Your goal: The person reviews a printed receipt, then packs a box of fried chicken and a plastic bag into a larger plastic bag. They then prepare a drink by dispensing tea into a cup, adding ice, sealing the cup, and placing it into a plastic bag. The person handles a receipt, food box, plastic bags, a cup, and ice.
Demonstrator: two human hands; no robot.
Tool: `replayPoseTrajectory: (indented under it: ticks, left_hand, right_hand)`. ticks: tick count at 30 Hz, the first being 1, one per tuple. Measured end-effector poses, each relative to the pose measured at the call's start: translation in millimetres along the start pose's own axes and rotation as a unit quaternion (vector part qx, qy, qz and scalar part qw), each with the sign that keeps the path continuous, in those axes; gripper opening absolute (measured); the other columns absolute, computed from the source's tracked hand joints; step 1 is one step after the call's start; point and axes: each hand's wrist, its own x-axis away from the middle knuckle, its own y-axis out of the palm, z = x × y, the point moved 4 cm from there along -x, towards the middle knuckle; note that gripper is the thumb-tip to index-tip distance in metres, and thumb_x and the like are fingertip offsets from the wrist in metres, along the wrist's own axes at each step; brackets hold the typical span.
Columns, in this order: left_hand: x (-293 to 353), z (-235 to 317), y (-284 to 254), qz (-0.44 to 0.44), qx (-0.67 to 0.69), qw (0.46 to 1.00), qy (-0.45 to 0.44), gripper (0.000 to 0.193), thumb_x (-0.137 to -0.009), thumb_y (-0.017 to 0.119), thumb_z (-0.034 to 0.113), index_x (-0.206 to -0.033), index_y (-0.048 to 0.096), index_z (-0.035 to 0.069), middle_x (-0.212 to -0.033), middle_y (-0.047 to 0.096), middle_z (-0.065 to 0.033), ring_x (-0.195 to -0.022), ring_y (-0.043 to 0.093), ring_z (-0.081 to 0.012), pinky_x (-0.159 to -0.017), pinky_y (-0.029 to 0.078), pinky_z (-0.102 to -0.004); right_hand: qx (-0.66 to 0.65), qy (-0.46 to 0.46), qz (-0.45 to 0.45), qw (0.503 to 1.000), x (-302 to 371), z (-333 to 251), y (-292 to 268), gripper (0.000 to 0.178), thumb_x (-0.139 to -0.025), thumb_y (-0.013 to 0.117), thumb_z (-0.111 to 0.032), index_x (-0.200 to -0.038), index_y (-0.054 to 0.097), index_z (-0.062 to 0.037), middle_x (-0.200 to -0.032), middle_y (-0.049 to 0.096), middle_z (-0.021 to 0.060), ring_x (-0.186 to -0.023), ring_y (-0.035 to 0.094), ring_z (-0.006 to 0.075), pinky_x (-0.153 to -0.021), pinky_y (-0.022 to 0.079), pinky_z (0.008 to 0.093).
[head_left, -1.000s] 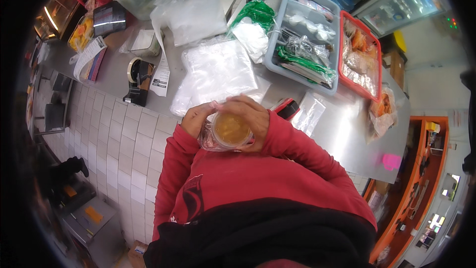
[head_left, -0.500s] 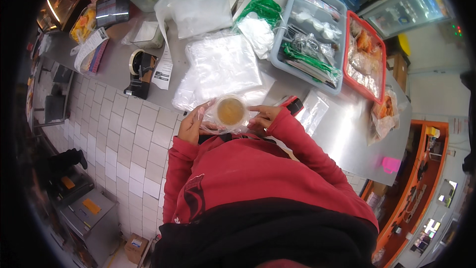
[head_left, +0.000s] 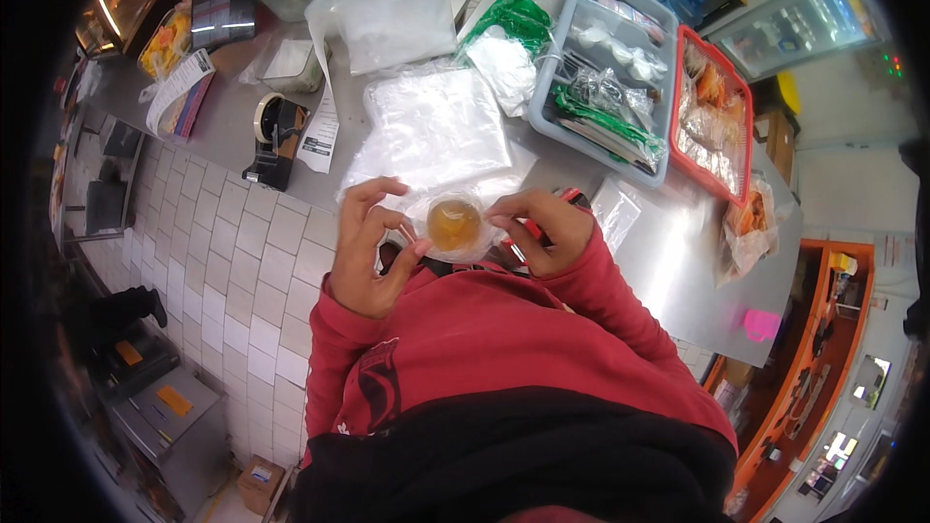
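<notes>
A small round cup of amber-brown liquid (head_left: 453, 225) stands by the table's near edge, close to my body. Thin clear plastic (head_left: 434, 203) surrounds it and seems to stretch across its top. On the cup's left, my left hand (head_left: 371, 250) pinches the film's edge between thumb and a finger, its index finger raised. My right hand (head_left: 544, 225) is closed at the opposite side, fingertips gripping the film by the rim. Just beyond the cup lies a stack of clear plastic bags (head_left: 441, 126).
A black tape dispenser (head_left: 276, 140) sits left of the bags, beside a paper receipt strip (head_left: 320, 131). To the right are a blue-grey divided tray (head_left: 542, 87) and a red basket (head_left: 744, 136) of wrapped food. A pink object (head_left: 760, 323) is near the table's right corner.
My left hand has shifted from holding the cup's side to pinching the film, index finger lifted. My right hand has curled in more. The plastic now looks drawn over the cup.
</notes>
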Motion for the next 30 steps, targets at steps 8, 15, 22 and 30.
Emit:
replayPoseTrajectory:
  ticks: [8,15,22,30]
  left_hand:
    - [2,-48,59,-0.137,0.167,0.974,-0.074,0.037,-0.079,0.057,-0.004,-0.115,0.055,0.005,-0.103,0.046,-0.0111,-0.089,0.054,-0.0183,-0.078,0.046,-0.0280]
    - [17,-80,64,-0.074,0.480,0.825,-0.288,0.009,-0.088,0.059,0.005,-0.090,0.050,0.002,-0.089,0.054,-0.0081,-0.072,0.057,-0.0120,-0.070,0.048,-0.0216]
    - [7,-88,54,-0.044,0.399,0.877,-0.263,0.012,-0.085,0.062,0.004,-0.082,0.049,0.004,-0.088,0.055,-0.0064,-0.083,0.057,-0.0121,-0.072,0.049,-0.0266]
    - [-1,-44,46,-0.102,0.063,0.992,-0.042,0.013,-0.075,0.068,-0.001,-0.081,0.057,0.004,-0.088,0.056,-0.0084,-0.082,0.058,-0.0216,-0.069,0.048,-0.0283]
  right_hand:
    - [0.067,-0.168,-0.058,0.982,-12,-4,28,0.019,-0.077,0.068,-0.011,-0.095,0.064,-0.0065,-0.090,0.062,0.0064,-0.081,0.059,0.0262,-0.073,0.047,0.0332]
    - [-0.138,0.147,-0.065,0.977,7,42,43,0.019,-0.081,0.066,-0.010,-0.099,0.065,-0.0052,-0.095,0.063,0.0096,-0.077,0.062,0.0194,-0.071,0.050,0.0284]
    - [-0.065,0.054,-0.010,0.996,17,33,38,0.013,-0.078,0.066,0.000,-0.091,0.062,0.0011,-0.093,0.064,0.0083,-0.083,0.063,0.0131,-0.070,0.050,0.0237]
    - [0.001,0.065,-0.107,0.992,4,57,63,0.041,-0.078,0.064,-0.002,-0.117,0.050,-0.0039,-0.092,0.062,0.0091,-0.077,0.063,0.0188,-0.061,0.050,0.0299]
